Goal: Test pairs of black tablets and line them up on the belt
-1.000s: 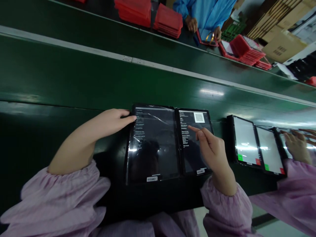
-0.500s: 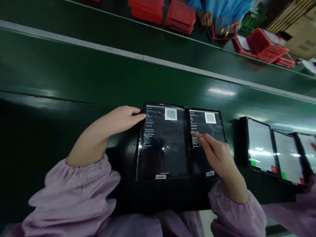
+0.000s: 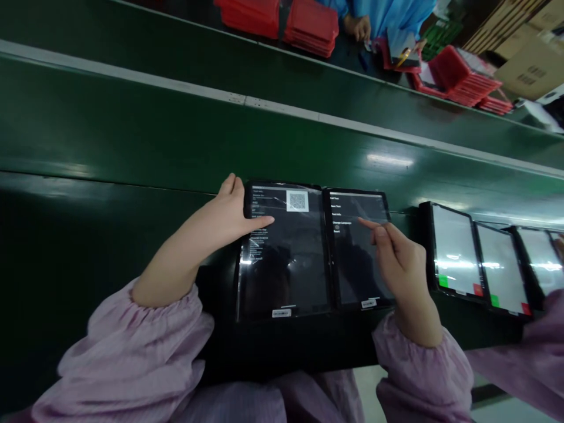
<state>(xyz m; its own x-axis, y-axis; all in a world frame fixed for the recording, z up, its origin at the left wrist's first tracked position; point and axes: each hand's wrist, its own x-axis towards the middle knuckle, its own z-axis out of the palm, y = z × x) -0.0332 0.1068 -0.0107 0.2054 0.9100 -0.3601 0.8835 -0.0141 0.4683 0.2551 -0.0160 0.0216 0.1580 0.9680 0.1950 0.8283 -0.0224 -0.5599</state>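
Note:
Two tablets lie side by side on the dark bench, under a glossy clear film. The left tablet shows white text and a QR code on a dark screen. On the right tablet is a short text menu. My left hand is at the left tablet's left edge, thumb stretched over the screen and fingers straight beside the edge. My right hand is over the right tablet, index finger pointing at the menu, other fingers curled with nothing seen in them. I cannot tell whether the fingertip touches the glass.
Several tablets with white screens and green and red corners stand to the right, near another person's purple sleeve. Beyond a pale rail, a co-worker in blue handles a red case, between stacks of red cases.
The right tablet's screen has gone from text with a QR code to a short menu. My right fingertip has shifted right and up. My left thumb now reaches further over the left tablet.

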